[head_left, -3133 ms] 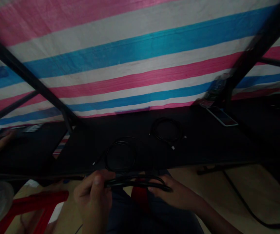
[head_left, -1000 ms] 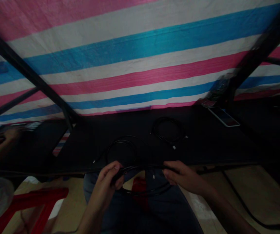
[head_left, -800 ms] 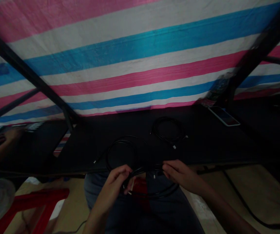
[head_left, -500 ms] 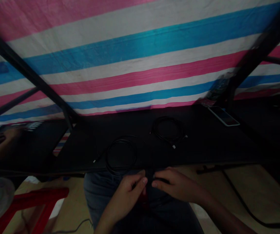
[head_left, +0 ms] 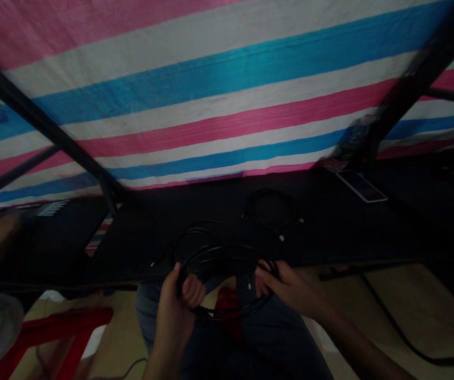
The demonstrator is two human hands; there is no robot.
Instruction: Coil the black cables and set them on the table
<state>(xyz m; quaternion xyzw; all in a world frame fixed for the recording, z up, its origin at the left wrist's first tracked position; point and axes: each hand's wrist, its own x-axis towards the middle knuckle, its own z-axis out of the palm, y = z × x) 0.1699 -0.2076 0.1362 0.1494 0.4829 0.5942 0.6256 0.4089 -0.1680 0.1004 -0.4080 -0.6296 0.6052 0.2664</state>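
Observation:
A coiled black cable (head_left: 227, 248) is stretched between my two hands above my lap, near the table's front edge. My left hand (head_left: 181, 298) has its fingers wrapped round the left side of the loops. The right side is gripped by my right hand (head_left: 280, 282), where a small light connector shows beside the fingers. Behind the held coil, a second black cable (head_left: 199, 224) lies looped on the table, partly covered by it. Farther back rests another coiled cable (head_left: 272, 208) with pale plug ends.
A phone (head_left: 361, 186) lies at the right rear of the black table (head_left: 132, 237). Dark metal posts (head_left: 45, 124) stand before a striped sheet (head_left: 219, 105). At left, another person's hand (head_left: 1, 235) is over the neighbouring table. A red stool (head_left: 60, 330) stands lower left.
My hands have moved apart, and a coil of black cable is now raised between them. Before, they were close together low over my lap. The other person's hand has shifted left.

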